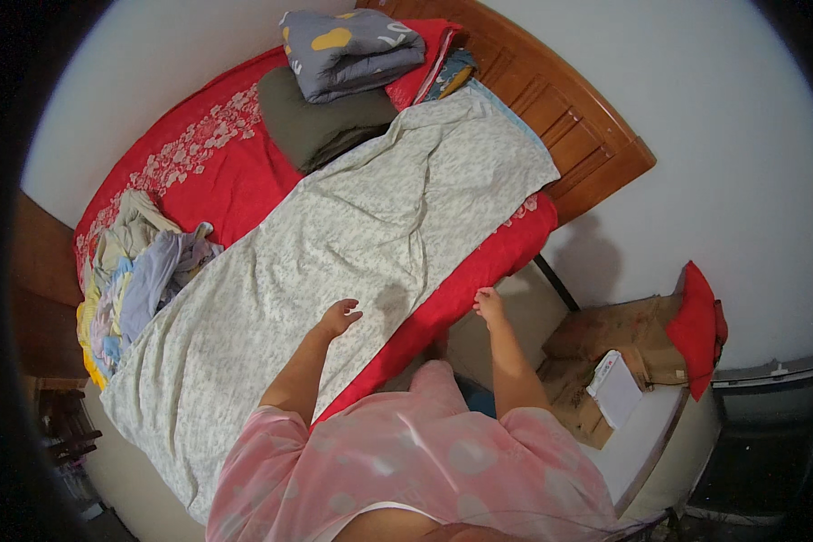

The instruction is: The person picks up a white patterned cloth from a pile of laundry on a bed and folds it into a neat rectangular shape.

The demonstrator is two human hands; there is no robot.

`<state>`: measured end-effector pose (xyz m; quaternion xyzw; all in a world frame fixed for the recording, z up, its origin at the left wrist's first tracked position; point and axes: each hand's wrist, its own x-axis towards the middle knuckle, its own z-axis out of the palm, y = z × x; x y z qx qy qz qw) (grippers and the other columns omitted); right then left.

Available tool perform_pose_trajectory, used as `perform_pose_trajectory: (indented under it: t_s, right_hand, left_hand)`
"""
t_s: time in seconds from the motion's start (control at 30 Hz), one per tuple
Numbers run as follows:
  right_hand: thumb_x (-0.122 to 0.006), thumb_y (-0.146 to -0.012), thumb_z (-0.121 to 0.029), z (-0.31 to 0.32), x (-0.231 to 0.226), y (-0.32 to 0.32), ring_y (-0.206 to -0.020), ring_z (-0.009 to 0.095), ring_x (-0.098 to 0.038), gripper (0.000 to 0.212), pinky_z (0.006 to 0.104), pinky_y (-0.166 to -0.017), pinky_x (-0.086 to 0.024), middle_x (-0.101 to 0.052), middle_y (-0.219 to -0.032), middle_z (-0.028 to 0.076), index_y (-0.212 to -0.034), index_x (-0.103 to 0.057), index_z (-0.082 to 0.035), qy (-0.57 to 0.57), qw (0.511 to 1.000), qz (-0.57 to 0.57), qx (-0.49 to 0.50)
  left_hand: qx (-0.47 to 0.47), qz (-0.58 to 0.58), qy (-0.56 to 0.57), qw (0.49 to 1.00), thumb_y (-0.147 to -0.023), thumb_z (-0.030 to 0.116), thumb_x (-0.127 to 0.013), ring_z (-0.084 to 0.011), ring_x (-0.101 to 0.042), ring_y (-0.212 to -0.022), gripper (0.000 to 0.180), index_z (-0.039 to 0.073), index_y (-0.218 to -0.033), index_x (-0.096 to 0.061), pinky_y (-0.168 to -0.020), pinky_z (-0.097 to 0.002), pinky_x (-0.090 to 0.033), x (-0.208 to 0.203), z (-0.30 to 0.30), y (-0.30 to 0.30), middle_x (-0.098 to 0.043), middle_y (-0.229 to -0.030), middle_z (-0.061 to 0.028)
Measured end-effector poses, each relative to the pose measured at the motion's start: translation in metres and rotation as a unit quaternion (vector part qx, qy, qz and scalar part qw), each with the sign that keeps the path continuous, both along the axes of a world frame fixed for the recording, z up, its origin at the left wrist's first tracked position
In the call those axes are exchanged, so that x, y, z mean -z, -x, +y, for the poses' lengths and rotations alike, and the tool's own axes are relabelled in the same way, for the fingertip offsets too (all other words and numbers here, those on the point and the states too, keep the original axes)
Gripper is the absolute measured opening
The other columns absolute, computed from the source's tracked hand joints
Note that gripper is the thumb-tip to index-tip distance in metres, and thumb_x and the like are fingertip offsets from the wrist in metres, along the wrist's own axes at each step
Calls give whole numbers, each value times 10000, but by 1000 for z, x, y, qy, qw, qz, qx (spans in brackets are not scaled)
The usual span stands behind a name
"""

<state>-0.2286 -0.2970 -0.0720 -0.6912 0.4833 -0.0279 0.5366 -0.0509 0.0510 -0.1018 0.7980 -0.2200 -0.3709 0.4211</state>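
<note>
My left hand (341,318) hovers over a pale sheet with a small grey-green pattern (334,235), its fingers apart and nothing in them. A shadow of it falls on the cloth. Past the bed's near edge, my right hand (489,305) is held in the air with its fingers curled in, and no object shows in it. The sheet lies lengthwise across the bed, wrinkled in the middle, its lower end hanging over the foot. Beneath it, a red flowered bedspread (244,194) shows on both sides.
A folded grey quilt (348,54) sits on a dark green folded blanket (312,122) near the wooden headboard (560,108). Crumpled clothes (154,271) are heaped at the bed's far left. On the right are cardboard boxes (596,334), a white flat box (616,390) and red cloth (694,325).
</note>
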Motion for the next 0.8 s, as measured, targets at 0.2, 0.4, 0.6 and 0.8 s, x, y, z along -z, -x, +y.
perform_pose_trajectory:
  t_s: [0.2,0.4,0.6,0.8]
  right_hand:
    - [-485,-809,-157,-79,11,-80,-627,137,-545,205,254,-534,-443,-567,-812,58,-991,-492,-63,-74,997,-12,-24]
    - [-508,-797,-148,-175,52,-169,-607,148,-549,202,291,-532,-459,-565,-784,64,-963,-489,-35,-153,984,12,-94]
    - [-492,-832,-185,-236,86,-255,-626,167,-559,249,290,-519,-452,-570,-814,93,-1023,-458,-29,-184,970,18,-155]
    - [-506,-813,-150,-227,90,-349,-721,168,-549,258,272,-569,-456,-525,-927,82,-1036,-443,-38,-153,971,-130,-130]
  left_hand:
    - [-46,-14,-17,999,-743,289,-591,-255,-520,-946,448,15,-1087,-500,-810,-339,-421,15,-83,-44,-544,-1056,-137]
    - [-88,35,-91,991,-750,306,-581,-268,-505,-973,436,38,-1086,-507,-821,-352,-409,40,-186,-43,-537,-1056,-153]
    - [-103,-39,-65,992,-737,253,-589,-311,-472,-987,357,70,-1038,-530,-854,-362,-383,24,-277,-47,-520,-1026,-162]
    - [-135,0,-77,988,-736,245,-595,-298,-433,-1041,358,84,-1047,-524,-892,-356,-352,11,-287,-74,-487,-1079,-148]
